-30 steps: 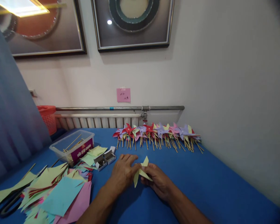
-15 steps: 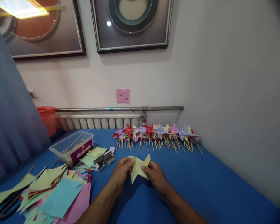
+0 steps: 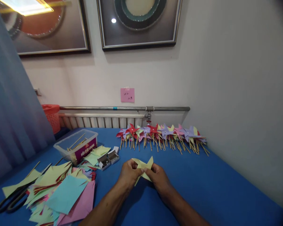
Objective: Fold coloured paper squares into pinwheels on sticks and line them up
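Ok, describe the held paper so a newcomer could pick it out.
Find the blue table, then the pinwheel row along its far side. Nearer, between the left hand and the right hand, is a pale yellow paper with pointed corners, the only sheet held, unlike the loose sheets piled at left.

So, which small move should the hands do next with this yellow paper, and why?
Perhaps bend the upper-right tip of the yellow paper toward its middle: that tip sticks up, while the left hand and right hand hold it, thumbs near its centre.
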`<state>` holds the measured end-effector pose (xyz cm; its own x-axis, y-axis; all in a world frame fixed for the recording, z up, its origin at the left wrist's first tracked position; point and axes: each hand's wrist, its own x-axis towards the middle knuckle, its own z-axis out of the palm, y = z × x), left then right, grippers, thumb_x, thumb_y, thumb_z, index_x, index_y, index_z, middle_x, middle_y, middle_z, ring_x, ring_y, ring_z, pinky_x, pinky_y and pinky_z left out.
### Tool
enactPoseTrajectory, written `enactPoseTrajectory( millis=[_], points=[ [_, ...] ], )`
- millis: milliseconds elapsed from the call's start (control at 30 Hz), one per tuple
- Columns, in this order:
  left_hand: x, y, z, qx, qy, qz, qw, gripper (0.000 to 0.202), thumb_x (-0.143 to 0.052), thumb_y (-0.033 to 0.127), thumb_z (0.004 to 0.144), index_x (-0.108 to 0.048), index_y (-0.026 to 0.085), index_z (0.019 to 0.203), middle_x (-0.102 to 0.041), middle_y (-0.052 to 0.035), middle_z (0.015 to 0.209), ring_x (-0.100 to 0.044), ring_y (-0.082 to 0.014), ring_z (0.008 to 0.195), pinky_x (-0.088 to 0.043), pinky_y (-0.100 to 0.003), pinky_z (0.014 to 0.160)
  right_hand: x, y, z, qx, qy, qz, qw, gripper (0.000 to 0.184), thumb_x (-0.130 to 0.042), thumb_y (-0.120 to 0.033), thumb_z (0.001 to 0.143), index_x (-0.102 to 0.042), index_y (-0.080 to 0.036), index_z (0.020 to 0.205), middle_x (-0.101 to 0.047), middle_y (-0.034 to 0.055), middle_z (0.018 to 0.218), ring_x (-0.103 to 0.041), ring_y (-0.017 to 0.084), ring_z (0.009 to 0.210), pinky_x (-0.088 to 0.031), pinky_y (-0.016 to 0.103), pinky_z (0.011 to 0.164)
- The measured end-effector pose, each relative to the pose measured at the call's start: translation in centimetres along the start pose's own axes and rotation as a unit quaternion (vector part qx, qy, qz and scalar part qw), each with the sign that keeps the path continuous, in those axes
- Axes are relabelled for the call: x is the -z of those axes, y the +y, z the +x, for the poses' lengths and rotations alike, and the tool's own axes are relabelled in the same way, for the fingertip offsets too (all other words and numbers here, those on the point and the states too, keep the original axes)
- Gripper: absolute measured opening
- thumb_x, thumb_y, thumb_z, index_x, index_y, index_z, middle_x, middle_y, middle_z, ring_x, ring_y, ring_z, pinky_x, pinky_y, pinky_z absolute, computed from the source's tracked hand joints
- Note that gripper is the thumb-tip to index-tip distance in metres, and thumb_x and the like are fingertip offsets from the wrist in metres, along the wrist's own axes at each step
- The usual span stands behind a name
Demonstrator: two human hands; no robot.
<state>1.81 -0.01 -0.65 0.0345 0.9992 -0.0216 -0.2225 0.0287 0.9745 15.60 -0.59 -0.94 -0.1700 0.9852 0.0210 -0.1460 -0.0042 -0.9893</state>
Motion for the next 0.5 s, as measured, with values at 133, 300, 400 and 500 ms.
enactPoseTrajectory(
  millis=[133, 300, 400, 500],
  points=[
    [0.2, 0.2, -0.1, 0.008, -0.015, -0.01, 1.0, 0.036, -0.085, 0.025, 0.049, -0.067, 0.014, 0.079, -0.068, -0.0005, 0.065, -0.061, -0.0144, 0.056, -0.046, -0.025, 0.058, 0.3, 0.9, 0.5, -0.023, -0.001, 0.025, 0.999, 0.044, -0.079, -0.045, 0.068, -0.073, -0.013, 0.096, -0.077, 0.007, 0.084, -0.068, 0.021, 0.072, -0.048, 0.029, 0.064],
    [0.0, 0.6, -0.4, 0.008, -0.023, -0.014, 1.0, 0.041, -0.088, 0.028, 0.048, -0.066, 0.014, 0.08, -0.068, -0.0009, 0.065, -0.06, -0.0145, 0.057, -0.046, -0.026, 0.058, 0.8, 2.6, 1.5, -0.016, 0.007, 0.017, 1.0, 0.049, -0.08, -0.049, 0.064, -0.073, -0.013, 0.097, -0.077, 0.0084, 0.084, -0.07, 0.024, 0.074, -0.05, 0.031, 0.065],
    [-0.2, 0.5, -0.4, 0.012, -0.023, -0.01, 1.0, 0.045, -0.09, 0.032, 0.046, -0.065, 0.014, 0.079, -0.066, -0.0007, 0.065, -0.06, -0.0145, 0.057, -0.045, -0.026, 0.059, 0.9, 3.2, 1.8, -0.002, 0.017, -0.018, 1.0, 0.05, -0.079, -0.05, 0.065, -0.073, -0.013, 0.097, -0.077, 0.009, 0.084, -0.069, 0.025, 0.073, -0.051, 0.032, 0.064],
    [0.3, 0.7, -0.2, 0.02, -0.041, 0.015, 0.999, 0.044, -0.089, 0.036, 0.049, -0.064, 0.014, 0.078, -0.065, -0.0002, 0.065, -0.057, -0.0133, 0.057, -0.044, -0.025, 0.059, 1.0, 3.3, 1.9, 0.013, 0.023, -0.034, 0.999, 0.051, -0.076, -0.052, 0.068, -0.073, -0.013, 0.1, -0.078, 0.0099, 0.087, -0.071, 0.027, 0.077, -0.053, 0.034, 0.066]
  ],
)
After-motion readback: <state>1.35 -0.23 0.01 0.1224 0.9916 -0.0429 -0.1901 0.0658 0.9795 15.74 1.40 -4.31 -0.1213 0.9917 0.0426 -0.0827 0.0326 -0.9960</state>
